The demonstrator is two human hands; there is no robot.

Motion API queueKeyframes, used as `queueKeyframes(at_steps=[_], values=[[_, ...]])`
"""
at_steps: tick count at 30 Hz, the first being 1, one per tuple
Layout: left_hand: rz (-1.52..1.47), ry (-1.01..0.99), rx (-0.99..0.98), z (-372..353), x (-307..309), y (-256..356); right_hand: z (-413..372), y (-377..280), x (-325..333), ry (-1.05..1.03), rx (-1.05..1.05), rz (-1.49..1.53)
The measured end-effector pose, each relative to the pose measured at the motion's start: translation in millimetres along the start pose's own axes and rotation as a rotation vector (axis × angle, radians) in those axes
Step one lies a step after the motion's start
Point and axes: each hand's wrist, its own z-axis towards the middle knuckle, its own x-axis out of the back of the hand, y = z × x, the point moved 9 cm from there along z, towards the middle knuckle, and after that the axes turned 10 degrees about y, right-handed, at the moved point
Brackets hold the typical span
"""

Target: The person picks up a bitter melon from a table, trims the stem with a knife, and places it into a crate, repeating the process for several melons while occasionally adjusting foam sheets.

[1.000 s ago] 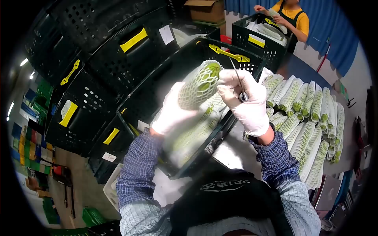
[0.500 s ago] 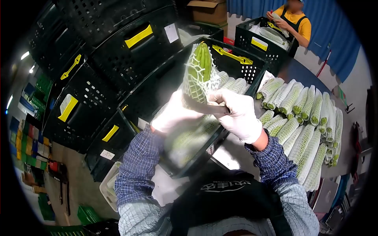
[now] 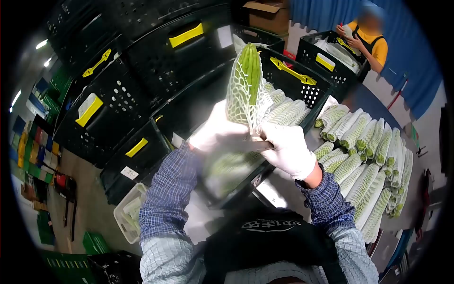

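A green ridged gourd (image 3: 249, 71) stands upright in a white foam net (image 3: 238, 102), its top bare. Around the lower part of the netted gourd is my left hand (image 3: 218, 125), in a white glove. My right hand (image 3: 289, 150), gloved too, is closed on a dark blade-like tool (image 3: 253, 146) just under the gourd, with its fingertips at the net's edge. Beneath both hands is a dark crate (image 3: 319, 90) holding netted gourds (image 3: 289, 111). More netted gourds (image 3: 366, 177) lie in rows on the table to the right.
Stacked black crates (image 3: 161, 52) with yellow handles rise at the left and back. A co-worker (image 3: 371, 35) in yellow stands behind another crate (image 3: 326, 57) at the upper right. A white bin (image 3: 124, 213) sits at the lower left, and a cardboard box (image 3: 267, 18) at the back.
The view has shifted, so the crates and rows sit a little lower and further right. The net is lower on one side of the gourd, baring more green. Both hands keep their hold.
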Motion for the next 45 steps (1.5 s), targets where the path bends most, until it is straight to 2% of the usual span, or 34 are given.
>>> queueKeyframes(at_steps=[3, 4, 6, 8, 9, 11, 12, 14, 15, 16, 19, 21, 23, 24, 25, 26, 27, 28, 29, 31, 32, 33, 34, 35, 37, 41, 45], values=[[-0.063, 0.238, -0.092, -10, 23, 24, 5, -1, 8, 0.165, -0.024, 0.166], [0.040, 0.343, -0.181, -14, 51, 24, 5, 3, 10, 0.173, -0.092, 0.321], [-0.135, 0.503, -0.455, -44, 85, 50, 2, 18, 10, 0.178, -0.158, 0.294], [-0.382, 0.664, -0.574, -104, 120, 64, 8, 33, 6, 0.226, -0.164, 0.249], [-0.504, 0.733, -0.660, -134, 144, 59, 5, 48, 0, 0.253, -0.279, 0.349], [-0.628, 0.962, -0.721, -206, 189, 30, 7, 71, -18, 0.238, -0.360, 0.388], [-0.668, 1.086, -0.717, -250, 200, 14, 9, 64, -16, 0.248, -0.284, 0.406], [-0.803, 1.342, -0.578, -324, 220, -50, 17, 57, -21, 0.263, -0.167, 0.368], [-0.854, 1.456, -0.406, -361, 221, -91, 21, 51, -20, 0.279, -0.104, 0.320], [-0.765, 1.558, -0.304, -401, 225, -134, 23, 55, -23, 0.249, -0.077, 0.265], [-0.806, 1.832, 0.075, -486, 188, -228, 28, 72, -40, 0.181, -0.132, 0.220], [-0.843, 1.925, 0.038, -524, 178, -252, 27, 74, -50, 0.158, -0.156, 0.232], [-0.583, 1.839, -0.006, -584, 228, -289, 22, 89, -67, 0.067, -0.222, 0.155], [-0.808, 1.937, -0.025, -589, 243, -286, 23, 86, -69, 0.066, -0.153, 0.154], [-0.753, 1.936, -0.090, -579, 253, -246, 26, 74, -68, 0.137, -0.109, 0.237], [-0.610, 2.028, -0.127, -590, 270, -218, 25, 85, -70, 0.113, -0.169, 0.213], [-0.318, 2.111, 0.029, -624, 297, -209, 24, 97, -69, 0.095, -0.229, 0.185], [-0.247, 2.194, 0.098, -622, 303, -182, 24, 94, -67, 0.123, -0.235, 0.190], [-0.204, 2.082, 0.115, -642, 334, -183, 28, 87, -65, 0.166, -0.183, 0.183], [-0.074, 2.057, 0.234, -620, 358, -149, 27, 94, -55, 0.214, -0.273, 0.263], [-0.032, 1.868, 0.194, -592, 365, -126, 28, 92, -48, 0.218, -0.389, 0.246], [0.091, 1.806, 0.125, -553, 352, -93, 30, 88, -43, 0.236, -0.504, 0.226], [0.132, 1.851, 0.111, -500, 333, -58, 30, 94, -40, 0.290, -0.564, 0.306], [0.214, 1.730, -0.048, -464, 330, -37, 28, 104, -38, 0.341, -0.618, 0.406], [0.362, 1.508, -0.143, -399, 331, -9, 28, 118, -36, 0.392, -0.678, 0.595], [0.611, 1.120, -0.231, -228, 218, 60, 21, 158, -35, 0.423, -0.679, 0.799], [0.786, 0.556, -0.077, -87, 135, 48, 12, 177, -30, 0.480, -0.716, 1.005]])
